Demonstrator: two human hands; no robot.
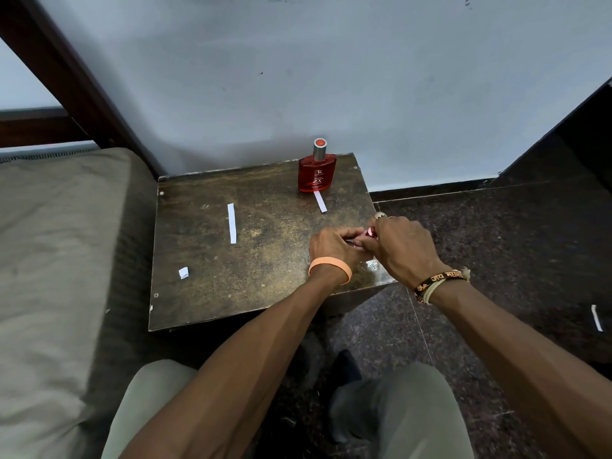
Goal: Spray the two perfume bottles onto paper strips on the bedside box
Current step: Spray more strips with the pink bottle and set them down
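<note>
1. together, left hand (334, 243) and right hand (402, 246) curl round a small pink thing (369, 232), mostly hidden, at the bedside box's (265, 293) right edge.
2. red perfume bottle (317, 173) stands upright at the far right corner, short paper strip (320, 201) at its base.
3. long paper strip (231, 223) lies toward the left edge.

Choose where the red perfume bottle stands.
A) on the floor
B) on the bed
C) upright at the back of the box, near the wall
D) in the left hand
C: the red perfume bottle stands upright at the back of the box, by the wall; the left hand and right hand grip a small pink object.
</note>
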